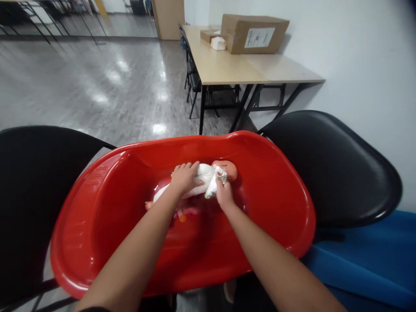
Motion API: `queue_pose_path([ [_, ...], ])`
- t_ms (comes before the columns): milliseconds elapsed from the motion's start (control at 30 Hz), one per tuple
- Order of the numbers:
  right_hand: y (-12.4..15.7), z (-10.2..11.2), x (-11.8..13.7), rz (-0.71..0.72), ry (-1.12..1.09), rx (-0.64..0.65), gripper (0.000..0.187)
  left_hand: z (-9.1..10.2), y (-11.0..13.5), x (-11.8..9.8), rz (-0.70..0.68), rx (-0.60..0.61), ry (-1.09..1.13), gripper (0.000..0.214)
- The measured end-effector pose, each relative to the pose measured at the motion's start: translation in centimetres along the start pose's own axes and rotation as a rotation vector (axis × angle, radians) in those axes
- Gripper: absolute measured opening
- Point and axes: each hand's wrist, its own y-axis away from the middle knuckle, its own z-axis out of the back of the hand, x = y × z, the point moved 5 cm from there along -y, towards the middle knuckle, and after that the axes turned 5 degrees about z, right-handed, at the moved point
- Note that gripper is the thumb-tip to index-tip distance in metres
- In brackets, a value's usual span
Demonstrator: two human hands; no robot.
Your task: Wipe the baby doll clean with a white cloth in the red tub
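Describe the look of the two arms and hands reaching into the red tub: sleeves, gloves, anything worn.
Both forearms are bare from the bottom edge of the picture up to the hands. The left hand and right hand wear no gloves. No watch, bracelet or ring shows. A thin dark edge, perhaps a sleeve, shows at the very bottom by the left arm.

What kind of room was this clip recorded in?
Probably an office or training room, not a home bathroom: folding tables with a cardboard box, and a red baby tub resting on black chairs.
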Motion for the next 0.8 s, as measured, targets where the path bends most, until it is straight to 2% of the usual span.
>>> queue_pose_path([
  [100,-0.5,1.3,-0.3,-0.158,-0.227,-0.199,0.05,1.3,0.6,-0.4,0.043,-0.036,-0.047,0.072],
  [233,-2.1,3.8,0.6,-0.161,-0.538,-0.433,0.043,2.6,1.3,0.2,0.106,0.013,-0.062,0.044],
  [333,-3.3,5.3,1.3,-0.165,-0.691,-0.509,0.035,2.5,2.3,0.4,0.092,-0.004,-0.039,0.034],
  [467,-4.2,6.0,1.5,-0.207,-0.808,-0.516,0.025,1.5,4.3,0.3,0.083,-0.17,-0.037,0.045],
  [533,-4.6,6.2,1.5,-0.206,-0.811,-0.504,0.024,0.7,5.2,0.1,0.029,-0.197,-0.044,0.051],
  [600,-5.2,6.9,1.3,-0.186,-0.749,-0.52,0.025,-0.1,5.9,0.1,-0.045,-0.174,-0.052,0.06],
  [733,-6.2,9.7,0.4,-0.112,-0.344,-0.638,0.029,-1.1,6.6,0.9,-0.07,-0.099,-0.033,0.071],
  [800,-6.6,10.4,-0.4,-0.096,-0.169,-0.62,0.034,-1.3,6.7,1.2,-0.061,-0.075,-0.009,0.07],
])
